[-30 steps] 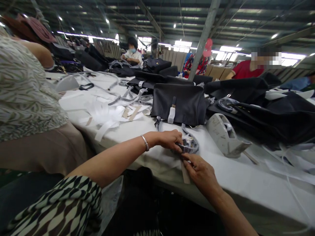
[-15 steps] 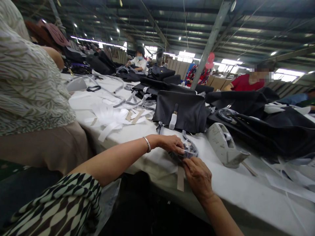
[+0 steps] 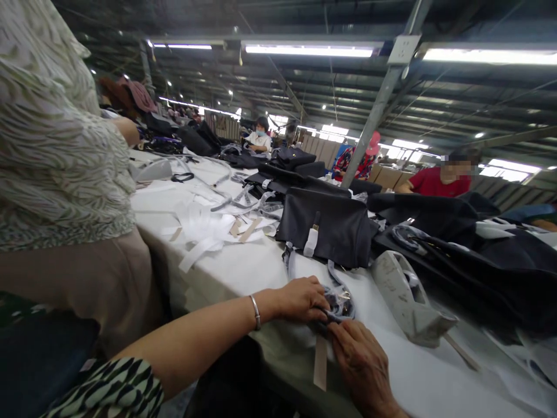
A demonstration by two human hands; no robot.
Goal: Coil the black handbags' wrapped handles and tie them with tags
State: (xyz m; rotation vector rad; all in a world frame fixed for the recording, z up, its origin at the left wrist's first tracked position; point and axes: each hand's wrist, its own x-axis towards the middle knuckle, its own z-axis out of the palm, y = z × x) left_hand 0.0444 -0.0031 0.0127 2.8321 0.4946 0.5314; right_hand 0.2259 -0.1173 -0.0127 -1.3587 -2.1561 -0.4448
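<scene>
Both the left hand (image 3: 302, 299) and right hand (image 3: 361, 363) pinched a wrapped strap (image 3: 337, 303) lying at the table (image 3: 243, 270) edge, just before a black bag (image 3: 326, 226), tape (image 3: 321, 363) hanging below.

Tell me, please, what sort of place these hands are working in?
Probably a bag-making factory floor. Dark grey fabric bags are piled along a long white-covered worktable, white paper strips litter it, other workers sit along it, and a grey tape dispenser stands beside the left hand and right hand.

black bag (image 3: 326, 229), tape dispenser (image 3: 407, 299), paper strips (image 3: 200, 229)
</scene>
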